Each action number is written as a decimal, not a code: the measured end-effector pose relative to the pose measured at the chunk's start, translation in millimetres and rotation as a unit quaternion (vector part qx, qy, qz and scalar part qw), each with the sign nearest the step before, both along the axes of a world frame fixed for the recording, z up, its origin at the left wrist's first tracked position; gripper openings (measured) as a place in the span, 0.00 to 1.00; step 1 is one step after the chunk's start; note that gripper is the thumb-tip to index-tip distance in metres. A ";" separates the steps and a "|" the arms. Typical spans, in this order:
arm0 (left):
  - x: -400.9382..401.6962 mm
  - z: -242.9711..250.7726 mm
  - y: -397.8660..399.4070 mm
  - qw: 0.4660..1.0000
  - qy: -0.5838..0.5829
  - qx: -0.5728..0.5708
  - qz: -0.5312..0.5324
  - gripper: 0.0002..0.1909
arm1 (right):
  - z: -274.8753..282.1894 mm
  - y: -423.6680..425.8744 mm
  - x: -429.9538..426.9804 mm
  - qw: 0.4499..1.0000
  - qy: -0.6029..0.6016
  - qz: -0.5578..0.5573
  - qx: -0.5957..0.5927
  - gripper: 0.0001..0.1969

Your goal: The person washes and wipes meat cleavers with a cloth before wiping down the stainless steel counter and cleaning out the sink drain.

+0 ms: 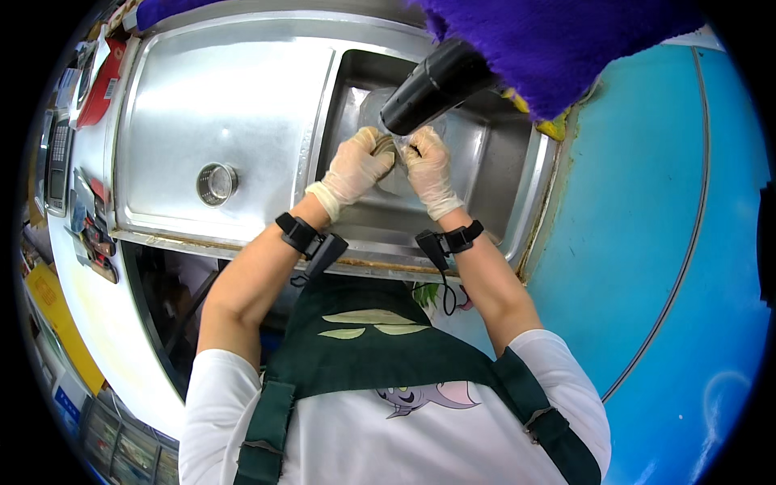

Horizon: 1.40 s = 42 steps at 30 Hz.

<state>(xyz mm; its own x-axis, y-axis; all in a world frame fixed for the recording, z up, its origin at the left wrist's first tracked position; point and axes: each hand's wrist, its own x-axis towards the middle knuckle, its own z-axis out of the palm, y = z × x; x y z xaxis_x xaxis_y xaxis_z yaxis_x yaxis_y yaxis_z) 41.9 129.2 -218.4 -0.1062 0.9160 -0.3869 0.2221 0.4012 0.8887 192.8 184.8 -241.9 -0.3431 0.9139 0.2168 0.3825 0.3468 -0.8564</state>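
Observation:
My gloved left hand (357,167) is over the stainless steel sink basin (506,176), closed on a small striped, brownish-grey thing (383,147) whose kind I cannot tell. Close beside it, my gloved right hand (429,167) has its fingers bent, pinching something thin and clear at the left fingertips' level; a dark bit shows between its fingers. A black cylindrical spout or nozzle (424,91) slants down from the upper right, its end just above both hands and hiding part of what lies between them. Clear water or a clear film shows beneath the hands.
Left of the basin, a perforated metal strainer cup (217,184) stands on the steel drainboard (260,109). Purple plush fabric (564,48) hangs over the basin's back right corner, by a yellow cloth (551,126). Knives and scissors (94,236) lie at the far left.

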 end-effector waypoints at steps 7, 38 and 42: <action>-6.6 11.7 17.7 0.991 0.048 0.121 -0.044 0.15 | 28.4 9.5 2.5 1.000 0.009 -0.019 0.011 0.07; -9.4 25.2 21.0 0.958 0.228 0.130 -0.116 0.14 | 21.2 7.1 9.1 0.986 -0.064 -0.002 0.152 0.10; -9.4 26.1 18.2 0.962 0.224 0.103 -0.119 0.14 | 30.7 12.0 -2.3 0.981 -0.025 0.012 0.194 0.10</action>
